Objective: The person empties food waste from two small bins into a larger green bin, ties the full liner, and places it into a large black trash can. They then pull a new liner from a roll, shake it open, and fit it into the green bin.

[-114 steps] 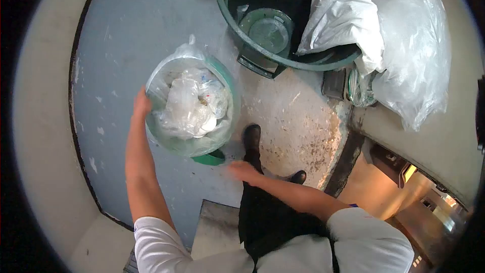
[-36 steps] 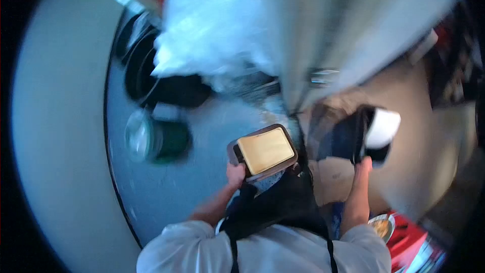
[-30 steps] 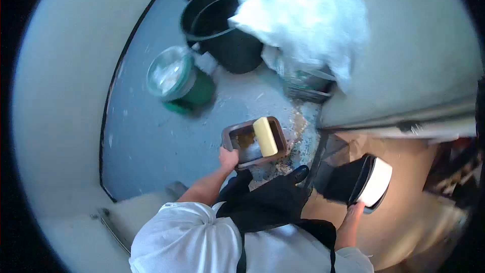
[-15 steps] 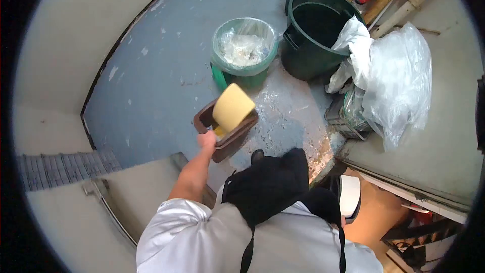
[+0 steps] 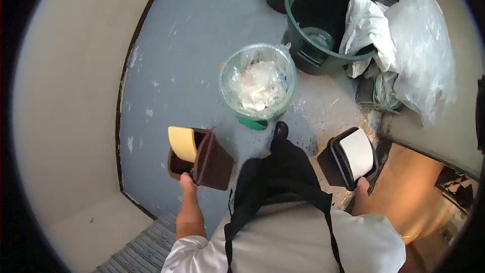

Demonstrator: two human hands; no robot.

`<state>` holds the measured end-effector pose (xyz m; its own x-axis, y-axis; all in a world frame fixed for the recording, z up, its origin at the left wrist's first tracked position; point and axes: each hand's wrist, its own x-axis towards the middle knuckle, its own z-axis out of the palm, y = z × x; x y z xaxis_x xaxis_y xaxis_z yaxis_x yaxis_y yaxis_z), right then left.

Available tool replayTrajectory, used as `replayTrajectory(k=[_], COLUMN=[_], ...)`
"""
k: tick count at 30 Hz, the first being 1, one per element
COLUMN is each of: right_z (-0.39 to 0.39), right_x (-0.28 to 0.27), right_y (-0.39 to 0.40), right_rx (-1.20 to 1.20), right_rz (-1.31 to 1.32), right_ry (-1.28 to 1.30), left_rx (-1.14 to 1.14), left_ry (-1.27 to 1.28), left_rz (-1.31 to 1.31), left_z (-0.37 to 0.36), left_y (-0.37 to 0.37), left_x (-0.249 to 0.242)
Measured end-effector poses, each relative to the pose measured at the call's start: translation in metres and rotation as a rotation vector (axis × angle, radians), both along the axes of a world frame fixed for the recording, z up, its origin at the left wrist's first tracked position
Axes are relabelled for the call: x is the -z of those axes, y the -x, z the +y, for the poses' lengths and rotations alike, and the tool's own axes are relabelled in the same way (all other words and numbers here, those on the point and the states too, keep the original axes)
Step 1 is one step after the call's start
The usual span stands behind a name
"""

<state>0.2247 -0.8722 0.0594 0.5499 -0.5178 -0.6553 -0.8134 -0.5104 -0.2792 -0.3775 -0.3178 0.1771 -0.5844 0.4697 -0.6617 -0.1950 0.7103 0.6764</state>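
My left hand [image 5: 187, 181] is closed on the rim of a brown swing-lid bin [image 5: 216, 166], which hangs tilted out to the left. Its yellow lid [image 5: 182, 143] is swung up, and the dark inside partly shows. On the other side, my right hand [image 5: 362, 186] grips the rim of a black bin [image 5: 331, 166] fitted with a white lid [image 5: 357, 151]. Between and beyond the two stands a round green bin [image 5: 226, 102] lined with clear plastic. Crumpled wrap and pale waste [image 5: 260, 87] fill it.
A large dark green bin [image 5: 323, 60] stands at the back right, with a white bag [image 5: 368, 25] over its rim. Clear plastic sheeting [image 5: 422, 45] hangs beside it. At left is a pale wall [image 5: 76, 71]; grey slatted grating [image 5: 146, 247] lies below. My shoe [image 5: 281, 130] is near the lined bin.
I have moved toward the lined bin. The brown bin has swung left, away from it, with its lid tilting. The black bin, mostly hidden before, now shows at the right.
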Motion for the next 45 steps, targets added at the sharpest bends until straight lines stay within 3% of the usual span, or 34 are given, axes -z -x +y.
replayTrajectory(k=[1,2,5,6,9,10,12,13,17,19,21,23,24,26,27,29,31,32,35,36,37,39,41,42,43,45], right_z=[0.027,0.050,0.100,0.075,0.174,0.181,0.218,0.248,0.290,0.334,0.385,0.423,0.458,0.465,0.489,0.524,0.572,0.575,0.638,0.666,0.702,0.744,0.793,0.820,0.845,0.897], right_x=[-0.019,-0.036,-0.066,-0.026,-0.081,-0.075,-0.084,-0.102,-0.090,-0.081,-0.112,-0.122,-0.128,-0.084,-0.076,-0.023,-0.013,-0.005,0.067,0.076,0.025,0.021,0.030,0.041,0.049,0.054], right_y=[0.007,0.021,0.058,0.069,0.135,0.154,0.214,0.239,0.349,0.392,0.432,0.473,0.486,0.534,0.556,0.598,0.617,0.624,0.685,0.686,0.662,0.654,0.639,0.625,0.605,0.563], right_rx=[-0.055,-0.003,0.170,0.017,0.307,0.221,0.488,0.552,0.628,0.737,0.837,0.699,0.753,0.735,0.741,0.871,0.978,0.919,0.850,0.780,0.794,0.756,0.745,0.712,0.713,0.700], right_rz=[0.047,-0.056,-0.039,0.002,-0.205,-0.092,-0.207,-0.313,-0.259,-0.362,-0.272,-0.097,-0.087,0.021,0.021,0.012,0.009,0.036,0.133,0.168,0.113,0.140,0.159,0.175,0.177,0.193], right_ry=[0.064,0.018,-0.156,-0.022,-0.092,0.013,-0.186,-0.278,0.148,0.104,0.128,0.169,0.240,0.239,0.310,0.284,0.193,0.197,0.232,0.296,0.313,0.258,0.243,0.223,0.206,0.172], left_rx=[0.002,0.009,0.036,0.058,0.189,0.261,0.328,0.503,0.565,0.655,0.763,1.122,1.275,1.422,1.084,1.099,1.245,1.321,1.480,1.502,1.513,1.504,1.597,1.720,1.649,1.542], left_ry=[0.016,0.030,0.001,-0.005,0.041,0.047,0.100,0.023,0.093,0.032,0.027,-0.131,-0.233,-0.165,0.117,0.082,0.033,0.088,0.086,0.053,0.029,-0.029,0.100,-0.012,0.014,0.023], left_rz=[0.048,0.101,0.172,0.178,0.113,0.101,0.214,0.047,-0.065,-0.132,-0.151,-0.242,-0.297,-0.108,-0.409,-0.492,-0.396,-0.399,-0.426,-0.450,-0.440,-0.402,-0.506,-0.517,-0.387,-0.438], left_z=[0.024,0.050,0.131,0.158,0.253,0.283,0.339,0.363,0.466,0.516,0.569,0.611,0.632,0.660,0.662,0.704,0.756,0.771,0.792,0.796,0.800,0.818,0.846,0.866,0.879,0.884], left_y=[-0.003,-0.002,0.012,0.004,0.020,0.022,0.015,0.016,0.002,-0.008,-0.010,-0.032,-0.043,-0.076,-0.108,-0.151,-0.195,-0.193,-0.224,-0.255,-0.273,-0.307,-0.352,-0.373,-0.395,-0.445], left_x=[-0.006,-0.015,-0.013,-0.019,0.020,0.031,0.040,0.045,0.053,0.061,0.075,0.075,0.076,0.090,0.059,0.057,0.056,0.079,0.093,0.089,0.095,0.104,0.121,0.149,0.166,0.188])
